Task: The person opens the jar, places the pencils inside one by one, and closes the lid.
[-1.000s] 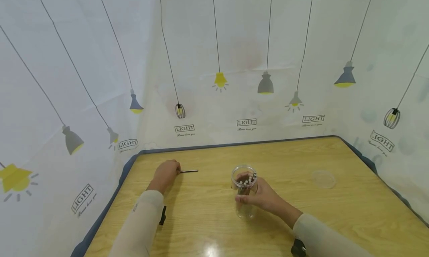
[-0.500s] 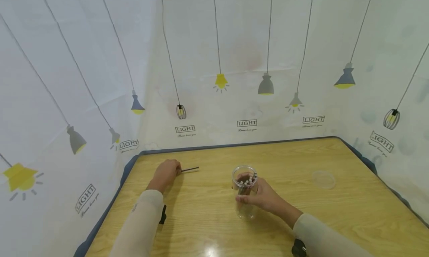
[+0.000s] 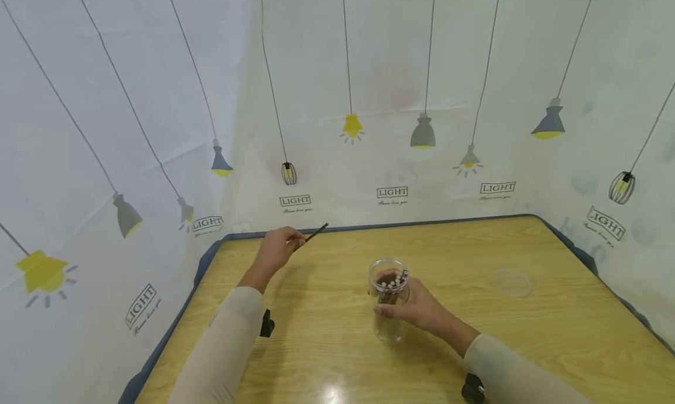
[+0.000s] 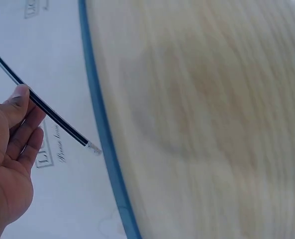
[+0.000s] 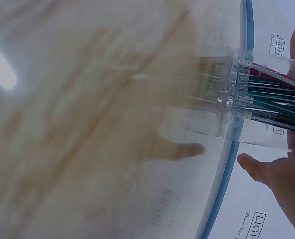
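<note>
My left hand [image 3: 281,246] is raised near the table's back left and pinches a dark, white-striped pencil [image 3: 318,232] between thumb and fingers. In the left wrist view, the pencil [image 4: 57,118] slants past the thumb, its ferrule end toward the table edge. My right hand [image 3: 416,304] grips a clear jar [image 3: 388,328] upright on the table, thumb on the near side. Several striped pencils [image 5: 276,102], green, dark and pink, stand inside it with ferrules near the base. Their pale top ends show inside the jar's uncovered mouth in the head view.
A clear round lid [image 3: 512,282] lies flat on the wooden table [image 3: 448,246], right of the jar. White sheets [image 3: 316,58] printed with hanging lamps rise along the back and both sides. A dark blue border [image 3: 253,235] runs along the table's edge.
My left hand has lifted the pencil off the table, moving up and slightly right, and the pencil's far end now tilts upward. The right hand and jar have stayed in place.
</note>
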`<action>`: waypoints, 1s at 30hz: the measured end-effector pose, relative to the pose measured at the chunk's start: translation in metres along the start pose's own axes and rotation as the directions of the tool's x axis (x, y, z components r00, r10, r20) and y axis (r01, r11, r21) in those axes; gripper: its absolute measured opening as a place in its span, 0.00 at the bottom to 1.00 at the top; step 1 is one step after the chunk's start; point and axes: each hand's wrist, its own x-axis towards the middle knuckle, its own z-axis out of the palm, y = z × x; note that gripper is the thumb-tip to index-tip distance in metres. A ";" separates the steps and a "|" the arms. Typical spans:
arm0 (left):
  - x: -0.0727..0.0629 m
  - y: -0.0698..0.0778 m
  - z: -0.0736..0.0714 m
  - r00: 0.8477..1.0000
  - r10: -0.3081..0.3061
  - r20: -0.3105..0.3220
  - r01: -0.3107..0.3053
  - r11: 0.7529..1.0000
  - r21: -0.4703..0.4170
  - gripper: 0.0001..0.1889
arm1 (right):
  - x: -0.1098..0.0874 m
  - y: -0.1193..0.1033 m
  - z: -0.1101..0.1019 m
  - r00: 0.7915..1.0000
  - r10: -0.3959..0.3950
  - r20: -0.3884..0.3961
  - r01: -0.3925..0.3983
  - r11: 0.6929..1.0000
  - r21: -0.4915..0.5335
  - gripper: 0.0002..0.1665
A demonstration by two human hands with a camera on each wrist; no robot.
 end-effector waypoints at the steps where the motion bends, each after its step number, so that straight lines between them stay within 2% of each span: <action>1: 0.001 0.005 -0.001 1.000 -0.001 -0.009 0.000 1.000 -0.031 0.11 | 0.000 0.000 0.000 1.000 0.002 -0.001 -0.002 1.000 0.001 0.28; 9: 0.007 0.047 -0.016 0.998 0.011 -0.055 -0.021 0.982 -0.188 0.16 | -0.001 0.000 0.001 1.000 0.010 0.000 -0.010 1.000 0.018 0.28; 13: 0.007 0.071 -0.023 0.998 0.006 -0.060 -0.023 0.954 -0.298 0.16 | 0.000 0.000 0.000 1.000 0.004 0.003 -0.004 1.000 0.027 0.27; 17: 0.004 0.092 -0.029 0.998 0.015 -0.064 -0.040 0.915 -0.401 0.16 | 0.000 0.000 0.000 1.000 0.007 0.004 -0.007 0.999 0.034 0.27; 22: 0.000 0.113 -0.035 0.997 0.031 -0.065 -0.061 0.846 -0.529 0.16 | 0.001 -0.001 0.000 1.000 0.025 -0.005 -0.025 0.999 0.025 0.28; 25: -0.004 0.125 -0.038 0.998 0.035 -0.057 -0.063 0.783 -0.619 0.15 | 0.001 -0.001 0.000 1.000 0.027 -0.008 -0.027 0.999 0.026 0.28; 28: -0.007 0.136 -0.040 0.996 0.065 -0.054 -0.084 0.719 -0.690 0.16 | 0.001 -0.002 0.000 1.000 0.026 -0.007 -0.025 0.999 0.030 0.28; 30: -0.010 0.144 -0.041 0.995 0.084 -0.056 -0.099 0.688 -0.719 0.16 | 0.001 -0.002 0.001 1.000 0.027 -0.007 -0.027 0.999 0.030 0.28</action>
